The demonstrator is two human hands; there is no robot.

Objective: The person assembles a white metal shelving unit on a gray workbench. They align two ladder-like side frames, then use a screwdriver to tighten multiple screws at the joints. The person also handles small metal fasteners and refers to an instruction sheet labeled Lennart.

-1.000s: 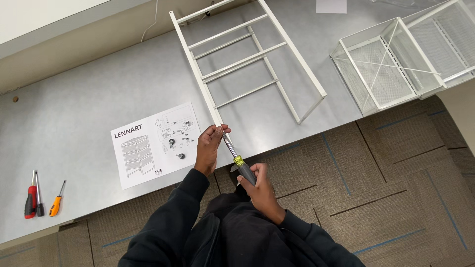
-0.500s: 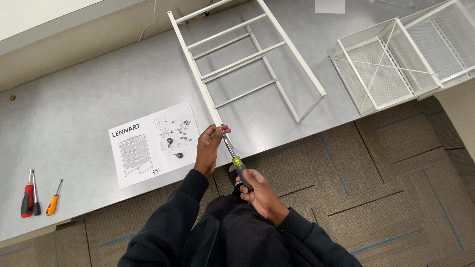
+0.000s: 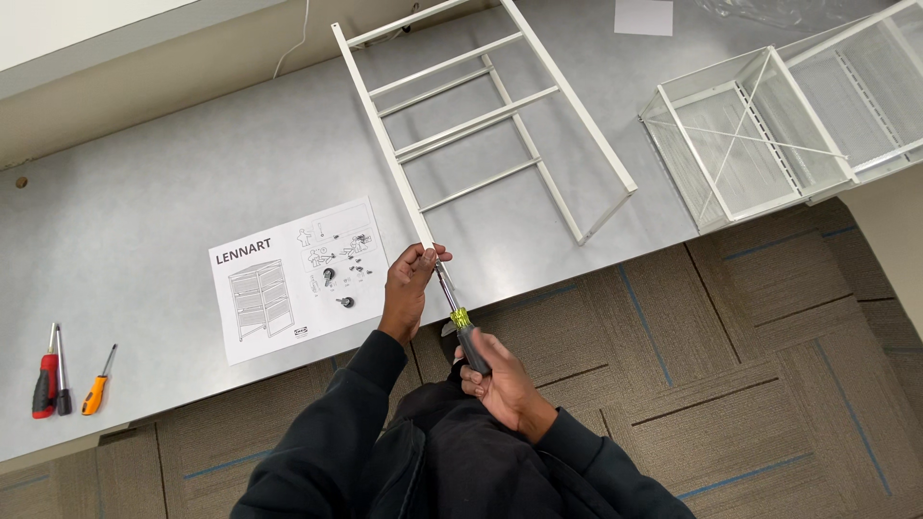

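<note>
Two hands are engaged at the white frame (image 3: 481,120) lying on the grey desk (image 3: 144,202): its near corner is pinched by the closed left hand (image 3: 409,284), while a screwdriver (image 3: 461,322) is gripped by the closed right hand (image 3: 500,384), tip at that corner. An instruction sheet (image 3: 298,279) lies just beside.

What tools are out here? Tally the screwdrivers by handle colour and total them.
Black and yellow-green, in the right hand: 1
Red, on the grey sheet: 1
Orange: 1
Total: 3
</note>
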